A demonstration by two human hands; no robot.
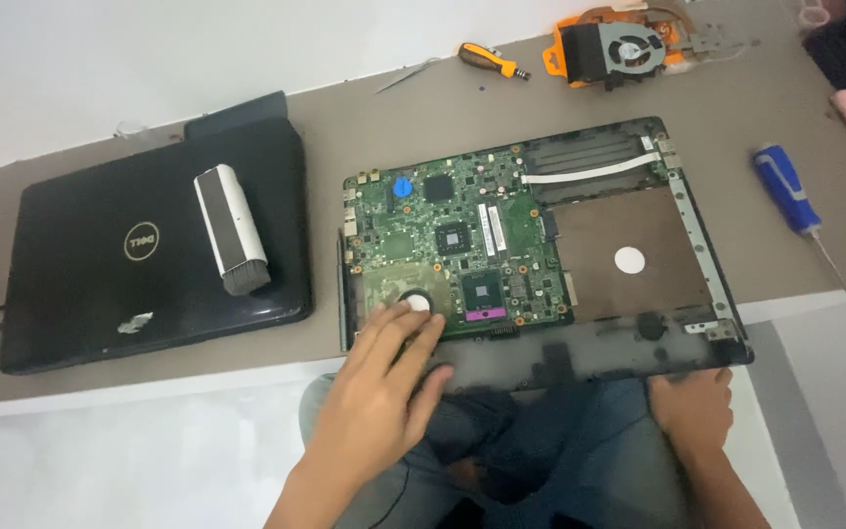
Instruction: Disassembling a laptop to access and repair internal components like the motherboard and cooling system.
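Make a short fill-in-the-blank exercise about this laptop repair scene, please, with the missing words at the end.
1. The left hand rests its fingertips on the green ____ inside the opened laptop base.
2. The right hand grips the ____ edge of that base.
3. A white and grey brush lies on the closed ____ laptop.
4. The screwdriver to the right of the base has a ____ handle.

Missing words: motherboard; near; black; blue
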